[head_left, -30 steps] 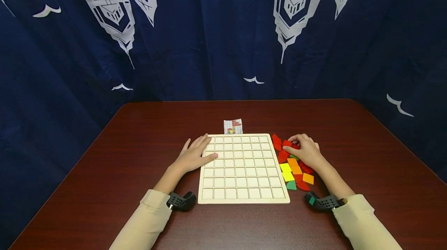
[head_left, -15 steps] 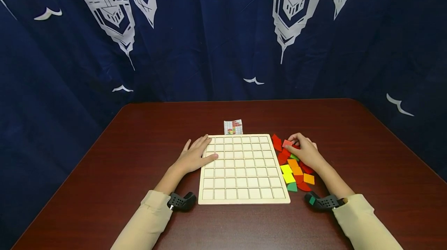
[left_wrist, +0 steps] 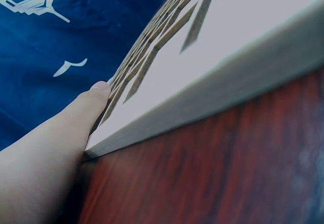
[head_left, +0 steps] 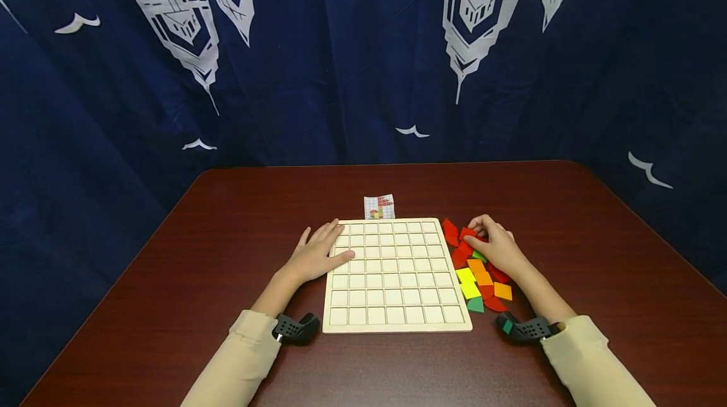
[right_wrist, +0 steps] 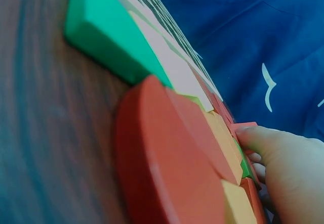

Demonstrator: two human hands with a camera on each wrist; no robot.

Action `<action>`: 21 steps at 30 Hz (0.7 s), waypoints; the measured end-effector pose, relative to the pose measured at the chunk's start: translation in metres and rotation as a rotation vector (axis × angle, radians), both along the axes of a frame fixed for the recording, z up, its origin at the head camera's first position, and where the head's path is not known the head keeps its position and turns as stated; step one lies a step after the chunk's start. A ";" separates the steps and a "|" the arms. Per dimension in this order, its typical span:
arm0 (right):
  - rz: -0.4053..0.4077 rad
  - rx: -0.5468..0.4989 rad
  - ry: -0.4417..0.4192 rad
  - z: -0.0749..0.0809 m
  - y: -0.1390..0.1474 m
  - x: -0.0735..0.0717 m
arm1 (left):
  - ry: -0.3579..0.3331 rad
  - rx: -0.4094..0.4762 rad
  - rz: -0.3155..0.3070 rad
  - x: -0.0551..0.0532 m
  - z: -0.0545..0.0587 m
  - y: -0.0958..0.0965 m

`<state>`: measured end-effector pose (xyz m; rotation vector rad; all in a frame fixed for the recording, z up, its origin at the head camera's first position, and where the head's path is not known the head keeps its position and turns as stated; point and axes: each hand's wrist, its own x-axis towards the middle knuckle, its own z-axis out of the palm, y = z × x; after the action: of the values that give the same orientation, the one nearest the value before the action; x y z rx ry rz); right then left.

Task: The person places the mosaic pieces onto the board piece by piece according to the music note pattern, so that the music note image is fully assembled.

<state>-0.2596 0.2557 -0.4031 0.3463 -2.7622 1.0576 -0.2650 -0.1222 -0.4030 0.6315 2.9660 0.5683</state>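
Likely pick step: right hand point(head_left: 495, 246) pinches red block point(head_left: 467, 231).
Left hand point(head_left: 314, 257), fingers apart, on board point(head_left: 397, 281); next probably needs lift.

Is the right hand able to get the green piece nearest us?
Probably yes: nothing lies on the green piece, and its near side faces bare table. But the right hand pinches a red piece, so it would likely need to let go first.

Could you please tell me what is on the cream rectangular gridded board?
The person's left hand rests on the left edge of the board; visible squares look bare. Anything under the hand is covered.
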 end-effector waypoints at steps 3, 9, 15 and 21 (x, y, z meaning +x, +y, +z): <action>0.005 -0.009 0.006 0.000 0.000 -0.001 | 0.005 0.005 -0.003 0.000 0.001 0.000; -0.004 -0.007 0.003 0.002 -0.001 -0.001 | 0.005 -0.007 0.000 0.000 0.002 0.000; -0.033 0.015 -0.011 0.004 -0.001 0.000 | 0.003 -0.006 -0.002 0.000 0.001 -0.001; -0.039 0.000 -0.035 0.008 -0.003 0.002 | 0.005 -0.007 -0.003 0.000 0.000 -0.001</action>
<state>-0.2580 0.2528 -0.3953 0.2761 -2.7875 1.0645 -0.2645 -0.1229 -0.4031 0.6372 2.9695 0.5569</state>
